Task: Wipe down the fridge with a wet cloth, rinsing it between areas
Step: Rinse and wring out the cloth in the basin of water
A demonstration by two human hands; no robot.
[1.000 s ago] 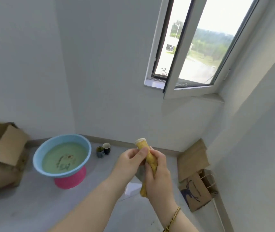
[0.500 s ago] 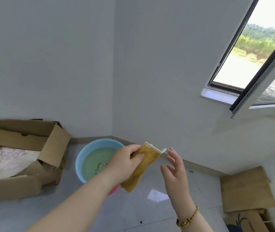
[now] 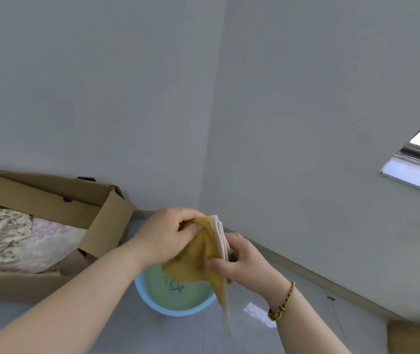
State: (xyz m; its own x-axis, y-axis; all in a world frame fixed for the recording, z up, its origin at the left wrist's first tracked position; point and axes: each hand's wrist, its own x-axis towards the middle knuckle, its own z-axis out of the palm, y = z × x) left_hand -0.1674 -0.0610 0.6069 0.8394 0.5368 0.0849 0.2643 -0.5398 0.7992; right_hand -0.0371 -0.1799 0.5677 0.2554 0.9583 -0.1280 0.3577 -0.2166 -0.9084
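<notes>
Yellow cloth (image 3: 191, 261), one; left hand (image 3: 165, 233), right hand (image 3: 242, 264)

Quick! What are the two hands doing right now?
Left hand: closed, gripping the top of the yellow cloth.
Right hand: closed, pinching the same cloth lower down.

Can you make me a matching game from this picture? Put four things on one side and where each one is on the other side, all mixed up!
Things:
1. yellow cloth
2. blue basin
3. cardboard box
4. bracelet

Places:
A. on the wrist of the right hand
B. on the floor, holding greenish water
C. gripped by the left hand and the right hand
D. at the left, with lacy fabric inside

Pairs: 1-C, 2-B, 3-D, 4-A
</notes>
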